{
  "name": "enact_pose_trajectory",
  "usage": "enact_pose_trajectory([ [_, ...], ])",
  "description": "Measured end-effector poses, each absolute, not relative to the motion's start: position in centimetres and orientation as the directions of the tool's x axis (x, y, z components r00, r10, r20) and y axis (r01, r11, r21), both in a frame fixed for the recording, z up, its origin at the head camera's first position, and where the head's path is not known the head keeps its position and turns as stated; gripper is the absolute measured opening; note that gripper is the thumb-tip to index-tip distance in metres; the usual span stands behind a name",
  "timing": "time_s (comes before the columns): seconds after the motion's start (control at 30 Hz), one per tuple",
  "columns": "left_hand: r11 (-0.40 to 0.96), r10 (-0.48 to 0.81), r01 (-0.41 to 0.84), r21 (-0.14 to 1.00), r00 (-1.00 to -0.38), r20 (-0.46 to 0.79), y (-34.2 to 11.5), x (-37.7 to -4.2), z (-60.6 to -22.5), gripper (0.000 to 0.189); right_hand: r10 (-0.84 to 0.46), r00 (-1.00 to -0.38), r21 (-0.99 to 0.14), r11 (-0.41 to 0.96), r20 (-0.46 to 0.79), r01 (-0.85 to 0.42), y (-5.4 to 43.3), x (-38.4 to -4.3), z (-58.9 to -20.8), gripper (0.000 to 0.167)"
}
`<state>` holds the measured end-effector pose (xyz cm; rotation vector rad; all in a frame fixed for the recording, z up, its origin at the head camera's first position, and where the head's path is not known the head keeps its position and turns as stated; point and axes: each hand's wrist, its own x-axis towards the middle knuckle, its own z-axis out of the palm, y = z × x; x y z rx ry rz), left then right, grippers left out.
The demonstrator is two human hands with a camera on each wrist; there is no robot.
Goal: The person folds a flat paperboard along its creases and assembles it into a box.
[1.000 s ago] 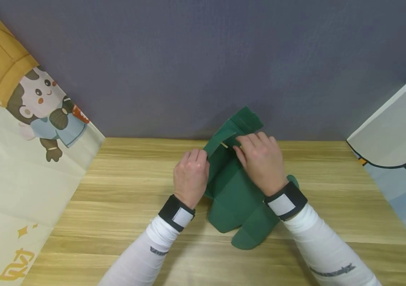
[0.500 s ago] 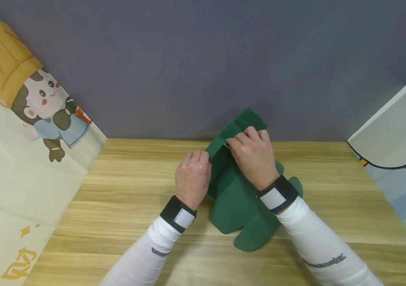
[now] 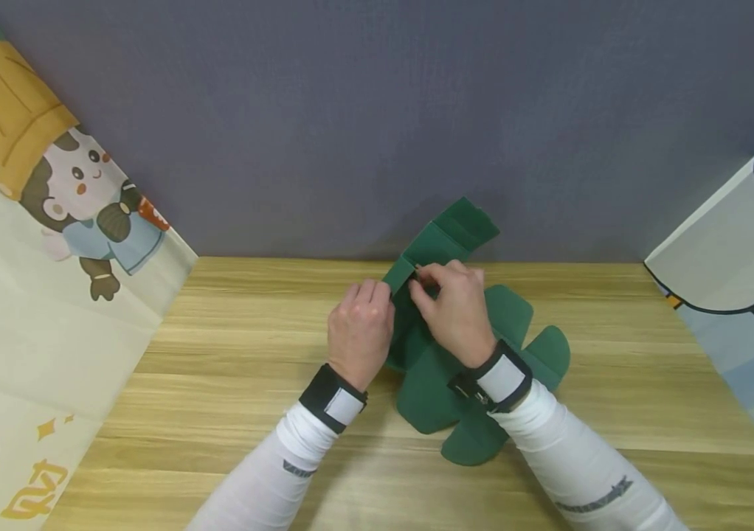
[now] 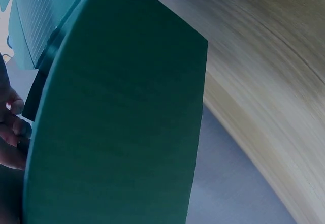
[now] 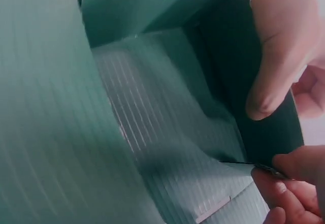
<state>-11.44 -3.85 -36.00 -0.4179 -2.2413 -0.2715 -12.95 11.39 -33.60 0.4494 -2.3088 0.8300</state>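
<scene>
A green folding box [image 3: 426, 391] of thin corrugated cardboard stands partly folded on the table, its rounded flaps spread out. My left hand [image 3: 360, 324] grips its upright left wall. My right hand [image 3: 457, 310] is at the inner side of that wall, thumb and forefinger pinching a folded edge near the corner. In the right wrist view a thumb [image 5: 264, 99] lies against the dark inner wall, while other fingertips [image 5: 282, 183] pinch the edge below. The left wrist view is mostly filled by the wall's outer face [image 4: 122, 112], with fingers [image 4: 12, 127] at the left edge.
The wood-grain table [image 3: 231, 369] runs back to a grey-blue wall panel [image 3: 324, 133]. The box's far flap [image 3: 466, 221] overlaps that panel. Printed cartoon sheets flank the table at left [image 3: 5, 317] and right [image 3: 735, 258].
My right hand rises slightly left, then comes down to the wall's inner side. The strip along the wall's top now lies folded over. More right-hand flaps show; my left hand stays nearly in place.
</scene>
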Motion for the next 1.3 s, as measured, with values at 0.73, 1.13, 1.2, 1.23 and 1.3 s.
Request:
enact_pose_trajectory([
  [0.73,0.922,0.172,0.377,0.090,-0.606,0.777,-4.7,-11.8,-36.1,0.003,-0.111,-0.645,-0.311,0.807,0.756,-0.503,16.3,-14.2,-31.1,0.027],
  [1.13,0.918,0.178,0.385,0.094,-0.614,0.769,-4.9,-11.7,-36.3,0.004,-0.073,-0.880,-0.457,0.833,0.470,-0.313,20.3,-16.5,-29.2,0.046],
  [1.2,0.918,0.179,0.385,0.096,-0.617,0.766,-4.9,-11.7,-36.3,0.004,-0.101,-0.882,-0.451,0.829,0.459,-0.330,20.3,-16.5,-29.2,0.040],
  [1.23,0.918,0.179,0.385,0.096,-0.619,0.765,-4.9,-11.8,-36.3,0.004,-0.113,-0.880,-0.443,0.830,0.461,-0.339,20.2,-16.5,-29.2,0.036],
  [1.3,0.919,0.179,0.382,0.095,-0.620,0.764,-5.0,-11.8,-36.3,0.004,-0.137,-0.868,-0.416,0.835,0.477,-0.360,20.1,-16.4,-29.2,0.029],
])
